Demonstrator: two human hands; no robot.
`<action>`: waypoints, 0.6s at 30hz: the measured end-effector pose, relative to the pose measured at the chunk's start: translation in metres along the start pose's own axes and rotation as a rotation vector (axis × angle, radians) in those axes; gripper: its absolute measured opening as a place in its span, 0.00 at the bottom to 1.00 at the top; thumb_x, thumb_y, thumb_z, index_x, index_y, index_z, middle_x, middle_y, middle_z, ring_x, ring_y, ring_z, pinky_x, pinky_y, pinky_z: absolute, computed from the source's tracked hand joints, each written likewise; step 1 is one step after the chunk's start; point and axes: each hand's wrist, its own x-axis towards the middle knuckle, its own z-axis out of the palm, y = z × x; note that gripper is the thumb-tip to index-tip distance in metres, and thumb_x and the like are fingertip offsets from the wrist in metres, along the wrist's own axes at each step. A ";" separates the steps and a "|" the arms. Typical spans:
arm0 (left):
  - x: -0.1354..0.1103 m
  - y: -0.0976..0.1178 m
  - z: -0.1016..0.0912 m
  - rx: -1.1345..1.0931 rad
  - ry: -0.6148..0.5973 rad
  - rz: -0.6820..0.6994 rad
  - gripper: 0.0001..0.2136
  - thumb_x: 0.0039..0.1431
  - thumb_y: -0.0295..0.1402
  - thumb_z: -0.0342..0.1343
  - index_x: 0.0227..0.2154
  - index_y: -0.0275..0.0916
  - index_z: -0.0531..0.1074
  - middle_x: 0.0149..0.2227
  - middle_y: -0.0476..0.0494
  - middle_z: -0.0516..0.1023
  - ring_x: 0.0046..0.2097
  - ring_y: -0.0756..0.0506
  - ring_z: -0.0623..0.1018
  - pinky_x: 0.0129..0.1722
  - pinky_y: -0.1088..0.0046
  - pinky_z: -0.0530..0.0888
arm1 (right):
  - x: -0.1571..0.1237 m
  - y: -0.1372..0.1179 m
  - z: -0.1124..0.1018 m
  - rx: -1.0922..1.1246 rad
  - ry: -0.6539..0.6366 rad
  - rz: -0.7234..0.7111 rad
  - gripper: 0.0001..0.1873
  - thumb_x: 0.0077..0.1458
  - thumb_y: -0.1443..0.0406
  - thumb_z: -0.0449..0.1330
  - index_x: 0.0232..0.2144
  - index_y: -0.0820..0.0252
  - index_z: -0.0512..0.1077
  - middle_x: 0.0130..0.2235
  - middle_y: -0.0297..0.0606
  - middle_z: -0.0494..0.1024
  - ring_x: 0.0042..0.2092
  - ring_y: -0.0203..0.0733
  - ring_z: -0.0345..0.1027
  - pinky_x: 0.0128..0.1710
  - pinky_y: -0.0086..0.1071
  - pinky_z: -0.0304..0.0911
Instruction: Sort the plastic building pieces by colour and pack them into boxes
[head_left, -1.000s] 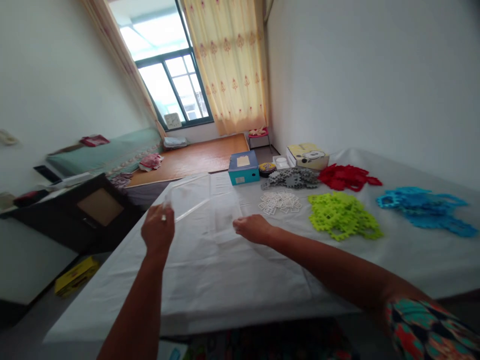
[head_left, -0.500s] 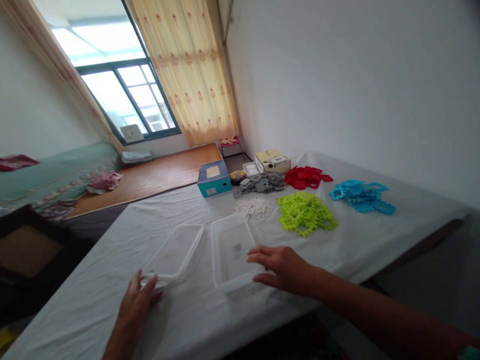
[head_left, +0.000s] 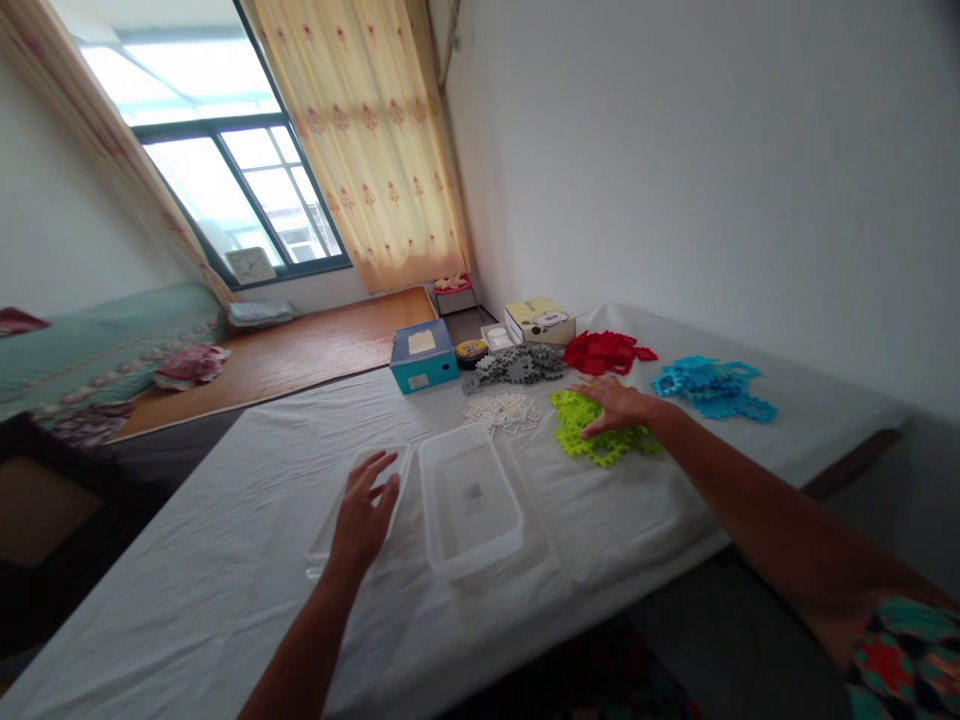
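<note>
A clear plastic box (head_left: 470,502) stands open on the white-covered table (head_left: 225,560). Its clear lid (head_left: 330,530) lies flat to the left of it. My left hand (head_left: 364,512) hovers over the lid with fingers spread, holding nothing. My right hand (head_left: 613,403) reaches out and rests flat, fingers stretched, on a pile of lime-green plastic pieces (head_left: 600,432). Around that pile lie heaps of white pieces (head_left: 502,410), grey pieces (head_left: 517,365), red pieces (head_left: 606,352) and blue pieces (head_left: 712,386).
At the table's far end stand a teal box (head_left: 424,357), a cream box (head_left: 540,320), a small round tin (head_left: 472,350) and a small white container (head_left: 495,335). A white wall runs along the right. Beyond are a wooden platform, a green bed and a window with yellow curtains.
My left hand set the lid down and let go of it. My right hand left the clear box and moved right onto the green pile.
</note>
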 end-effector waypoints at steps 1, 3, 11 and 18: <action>0.003 0.002 0.012 -0.014 0.004 0.026 0.19 0.55 0.44 0.53 0.46 0.41 0.74 0.54 0.37 0.69 0.54 0.40 0.72 0.46 0.60 0.77 | 0.002 0.003 0.001 0.007 -0.010 -0.030 0.54 0.36 0.43 0.67 0.64 0.51 0.57 0.67 0.49 0.51 0.65 0.64 0.46 0.60 0.54 0.47; 0.007 0.002 0.031 -0.041 0.014 0.065 0.16 0.56 0.40 0.53 0.45 0.42 0.74 0.55 0.37 0.68 0.54 0.40 0.72 0.47 0.60 0.77 | 0.006 0.009 0.001 0.014 -0.022 -0.078 0.51 0.38 0.45 0.67 0.62 0.53 0.61 0.66 0.49 0.54 0.65 0.61 0.48 0.62 0.51 0.44; 0.007 0.003 0.070 -0.058 0.004 0.137 0.16 0.54 0.25 0.48 0.41 0.43 0.76 0.53 0.40 0.71 0.57 0.41 0.70 0.54 0.55 0.71 | 0.002 0.006 -0.004 -0.009 -0.025 -0.048 0.41 0.43 0.54 0.65 0.60 0.55 0.65 0.64 0.49 0.59 0.64 0.58 0.52 0.62 0.48 0.46; 0.007 0.013 0.083 -0.066 0.076 0.216 0.13 0.58 0.27 0.49 0.42 0.43 0.75 0.53 0.41 0.71 0.57 0.42 0.69 0.60 0.55 0.65 | 0.002 -0.002 0.003 -0.081 -0.006 -0.020 0.40 0.42 0.58 0.65 0.60 0.55 0.64 0.63 0.49 0.61 0.62 0.59 0.53 0.60 0.49 0.49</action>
